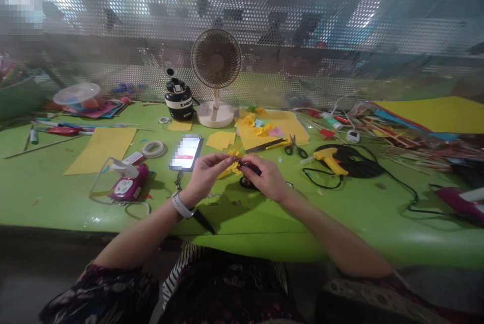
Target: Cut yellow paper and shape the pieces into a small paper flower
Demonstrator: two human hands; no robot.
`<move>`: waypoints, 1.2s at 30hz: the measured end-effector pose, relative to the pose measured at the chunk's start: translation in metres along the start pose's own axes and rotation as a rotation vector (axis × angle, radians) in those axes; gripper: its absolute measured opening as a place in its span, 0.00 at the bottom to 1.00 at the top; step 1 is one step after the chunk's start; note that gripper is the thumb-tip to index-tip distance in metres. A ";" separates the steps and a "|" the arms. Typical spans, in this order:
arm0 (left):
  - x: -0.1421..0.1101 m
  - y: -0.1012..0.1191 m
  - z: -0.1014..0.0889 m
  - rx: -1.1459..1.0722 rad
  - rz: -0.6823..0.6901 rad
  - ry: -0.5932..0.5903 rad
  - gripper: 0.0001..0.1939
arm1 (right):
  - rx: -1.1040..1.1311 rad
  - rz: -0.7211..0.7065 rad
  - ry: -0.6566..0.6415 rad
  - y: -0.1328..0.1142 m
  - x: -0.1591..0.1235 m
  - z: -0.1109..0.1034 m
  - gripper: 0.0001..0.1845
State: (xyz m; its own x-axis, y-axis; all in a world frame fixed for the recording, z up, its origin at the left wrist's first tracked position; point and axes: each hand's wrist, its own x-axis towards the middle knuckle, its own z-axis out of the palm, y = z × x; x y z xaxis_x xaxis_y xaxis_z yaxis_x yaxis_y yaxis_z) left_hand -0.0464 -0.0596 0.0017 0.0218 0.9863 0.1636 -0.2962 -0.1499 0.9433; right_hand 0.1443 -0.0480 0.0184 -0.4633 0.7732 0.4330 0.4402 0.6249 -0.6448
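Observation:
Over the green table (56, 187), my left hand (206, 172) pinches a small folded yellow paper piece (233, 162). My right hand (264, 177) is closed on a dark-handled tool (249, 166) whose tip meets the same paper. A watch sits on my left wrist. A phone (186, 152) lies just beyond my left hand. A dark object lies under my right hand, mostly hidden.
A small fan (216, 79) and a black jar (179, 99) stand at the back. Yellow sheets (102, 147), a tape roll (154, 149), scissors (295, 148), a yellow glue gun (330, 158) with black cable, a pink gadget (126, 186) and sticks (416, 147) lie around.

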 end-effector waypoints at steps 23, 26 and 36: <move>-0.002 0.000 0.003 0.036 0.057 0.030 0.13 | 0.021 -0.036 -0.003 0.002 -0.001 0.002 0.12; -0.002 0.000 0.003 0.043 0.064 0.039 0.14 | 0.039 -0.032 -0.013 0.001 0.000 0.001 0.13; -0.001 0.001 0.002 0.020 0.050 0.017 0.12 | 0.063 -0.014 -0.055 -0.001 0.000 -0.001 0.14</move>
State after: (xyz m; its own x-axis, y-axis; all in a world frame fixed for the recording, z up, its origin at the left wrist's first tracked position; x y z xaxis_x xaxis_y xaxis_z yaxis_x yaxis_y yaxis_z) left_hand -0.0451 -0.0612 0.0028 -0.0093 0.9785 0.2058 -0.2777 -0.2003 0.9396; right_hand 0.1440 -0.0486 0.0197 -0.5112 0.7562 0.4085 0.3851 0.6264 -0.6777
